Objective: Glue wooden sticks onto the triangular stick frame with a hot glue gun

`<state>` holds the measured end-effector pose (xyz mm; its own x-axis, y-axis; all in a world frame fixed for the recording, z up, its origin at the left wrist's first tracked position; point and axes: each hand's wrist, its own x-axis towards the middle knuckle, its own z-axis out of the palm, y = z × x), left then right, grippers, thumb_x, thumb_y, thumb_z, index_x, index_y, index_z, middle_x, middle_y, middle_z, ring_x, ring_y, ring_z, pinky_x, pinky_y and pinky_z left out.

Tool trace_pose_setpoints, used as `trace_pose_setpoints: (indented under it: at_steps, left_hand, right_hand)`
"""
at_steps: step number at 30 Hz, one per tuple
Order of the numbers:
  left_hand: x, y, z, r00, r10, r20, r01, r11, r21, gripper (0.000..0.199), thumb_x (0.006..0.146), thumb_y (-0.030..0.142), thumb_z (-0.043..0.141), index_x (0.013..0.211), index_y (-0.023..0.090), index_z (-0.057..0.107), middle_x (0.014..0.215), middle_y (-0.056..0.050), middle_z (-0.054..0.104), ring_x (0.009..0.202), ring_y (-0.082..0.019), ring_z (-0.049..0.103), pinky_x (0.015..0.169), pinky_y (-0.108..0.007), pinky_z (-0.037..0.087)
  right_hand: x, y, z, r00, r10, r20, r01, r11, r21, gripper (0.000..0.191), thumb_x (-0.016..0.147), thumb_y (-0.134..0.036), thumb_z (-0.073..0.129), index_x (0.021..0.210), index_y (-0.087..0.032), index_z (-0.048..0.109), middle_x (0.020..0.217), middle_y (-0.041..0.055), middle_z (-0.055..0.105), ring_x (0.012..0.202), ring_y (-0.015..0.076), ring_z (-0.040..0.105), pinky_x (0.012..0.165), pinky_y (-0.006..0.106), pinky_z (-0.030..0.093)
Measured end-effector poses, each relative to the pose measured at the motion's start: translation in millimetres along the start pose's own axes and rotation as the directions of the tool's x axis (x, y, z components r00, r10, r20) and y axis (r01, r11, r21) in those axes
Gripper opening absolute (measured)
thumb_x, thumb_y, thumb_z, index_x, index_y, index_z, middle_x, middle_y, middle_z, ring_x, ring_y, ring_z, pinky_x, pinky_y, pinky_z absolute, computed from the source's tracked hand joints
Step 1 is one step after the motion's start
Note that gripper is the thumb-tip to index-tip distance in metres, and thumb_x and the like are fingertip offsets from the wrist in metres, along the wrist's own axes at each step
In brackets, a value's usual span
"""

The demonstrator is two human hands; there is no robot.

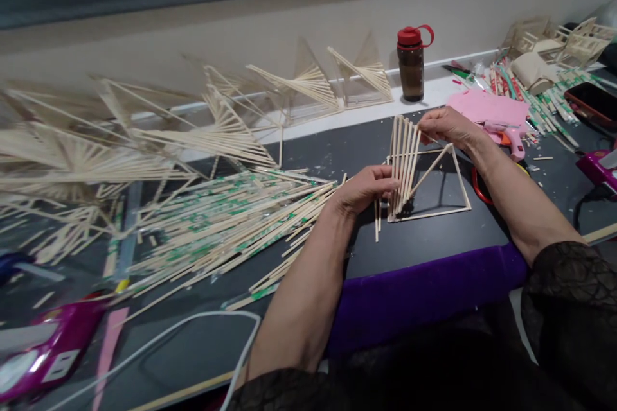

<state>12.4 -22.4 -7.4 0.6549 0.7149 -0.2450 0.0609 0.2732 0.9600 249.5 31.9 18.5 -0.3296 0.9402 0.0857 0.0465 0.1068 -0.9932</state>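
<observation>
A frame of thin wooden sticks (429, 213) stands on the dark table, with a fan of close-set sticks rising on its left side. My left hand (369, 187) grips the lower part of that fan, fingers closed on the sticks. At the fan's upper right, my right hand (441, 125) is closed in a pinch near the stick ends; whatever lies between its fingertips is too small to make out. Beside my left forearm lies a pile of loose sticks (231, 225), some in green-printed wrappers.
Several finished stick structures (308, 87) line the wall. A brown bottle (411, 67) stands behind the frame. A pink glue gun (506, 135) and red-handled scissors (481, 187) lie right. Purple tool (60, 340) and white cable (193, 316) are at front left; a phone (592, 103) lies far right.
</observation>
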Motion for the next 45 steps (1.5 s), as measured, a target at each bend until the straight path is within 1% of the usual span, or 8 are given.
trace_pose_setpoints:
  at_steps: [5, 12, 16, 20, 24, 32, 39, 45]
  left_hand:
    - [3, 0, 4.2, 1.0, -0.008, 0.019, 0.008, 1.0, 0.002, 0.035, 0.05, 0.024, 0.085, 0.079, 0.011, 0.07, 0.069, -0.004, 0.07, 0.062, -0.014, 0.063, 0.063, -0.027, 0.049]
    - [2, 3, 10.8, 0.999, -0.031, -0.028, 0.031, 1.0, -0.005, 0.033, 0.047, 0.021, 0.085, 0.076, 0.012, 0.07, 0.063, -0.002, 0.067, 0.055, -0.012, 0.059, 0.055, -0.026, 0.046]
    - [1, 4, 11.7, 0.997, -0.056, -0.049, 0.055, 0.998, -0.026, 0.037, 0.049, 0.022, 0.085, 0.081, 0.012, 0.071, 0.066, -0.004, 0.069, 0.058, -0.014, 0.063, 0.058, -0.026, 0.048]
    - [6, 5, 13.9, 0.994, -0.059, -0.095, 0.049, 0.993, -0.103, 0.046, 0.053, 0.03, 0.085, 0.093, 0.011, 0.07, 0.078, -0.009, 0.075, 0.064, -0.017, 0.067, 0.062, -0.029, 0.051]
    - [16, 15, 20.9, 0.98, -0.012, -0.201, -0.019, 0.988, -0.155, 0.043, 0.052, 0.036, 0.087, 0.083, 0.012, 0.068, 0.069, -0.006, 0.072, 0.057, -0.015, 0.064, 0.056, -0.026, 0.05]
    - [28, 40, 41.9, 0.911, 0.046, -0.411, -0.066, 0.997, -0.034, 0.031, 0.055, 0.031, 0.084, 0.072, 0.013, 0.066, 0.058, -0.004, 0.068, 0.052, -0.014, 0.062, 0.057, -0.027, 0.054]
    - [25, 41, 44.0, 0.883, 0.038, -0.468, -0.028, 0.999, 0.028, 0.024, 0.058, 0.026, 0.081, 0.072, 0.014, 0.066, 0.054, -0.002, 0.066, 0.047, -0.013, 0.059, 0.052, -0.025, 0.051]
    - [20, 45, 45.7, 0.884, 0.05, -0.466, -0.029, 0.998, 0.053, 0.029, 0.054, 0.03, 0.082, 0.069, 0.013, 0.064, 0.052, 0.0, 0.063, 0.046, -0.012, 0.058, 0.05, -0.024, 0.048]
  right_hand:
    - [-1, -1, 1, 1.0, -0.006, 0.004, 0.006, 1.0, -0.005, 0.028, 0.082, -0.013, 0.062, 0.055, -0.015, 0.055, 0.045, -0.0045, 0.05, 0.045, 0.0062, 0.045, 0.053, 0.02, 0.041]
    - [0, 1, 0, 1.0, -0.001, 0.002, 0.001, 0.999, -0.033, 0.023, 0.083, -0.015, 0.062, 0.06, -0.013, 0.058, 0.05, -0.0013, 0.057, 0.046, 0.0056, 0.044, 0.05, 0.02, 0.036]
    - [1, 0, -1, 1.0, -0.004, 0.012, 0.005, 1.0, -0.018, 0.021, 0.08, -0.016, 0.063, 0.06, -0.013, 0.059, 0.052, 0.0003, 0.059, 0.046, 0.0062, 0.046, 0.046, 0.02, 0.03]
    - [1, 0, 1, 1.0, 0.016, 0.026, -0.016, 1.0, -0.014, 0.017, 0.077, -0.022, 0.066, 0.063, -0.012, 0.062, 0.056, 0.0021, 0.063, 0.047, 0.0065, 0.045, 0.047, 0.021, 0.033]
    - [2, 6, 2, 0.998, -0.013, 0.057, 0.01, 0.999, 0.042, 0.019, 0.07, -0.028, 0.07, 0.063, -0.013, 0.062, 0.052, -0.0001, 0.06, 0.05, 0.009, 0.051, 0.052, 0.022, 0.036]
    - [5, 9, 0, 0.993, -0.019, 0.114, 0.016, 1.0, 0.026, 0.023, 0.069, -0.033, 0.07, 0.064, -0.011, 0.063, 0.053, 0.0009, 0.061, 0.048, 0.007, 0.045, 0.049, 0.021, 0.029]
    - [4, 8, 5, 0.986, 0.052, 0.158, -0.075, 0.987, 0.145, 0.035, 0.08, -0.044, 0.068, 0.069, -0.011, 0.066, 0.057, 0.0037, 0.062, 0.051, 0.0093, 0.051, 0.052, 0.022, 0.038]
    - [4, 7, 4, 0.984, 0.081, 0.159, -0.108, 0.98, 0.168, 0.028, 0.072, -0.038, 0.077, 0.069, -0.012, 0.065, 0.056, 0.0009, 0.061, 0.056, 0.0103, 0.053, 0.055, 0.022, 0.043]
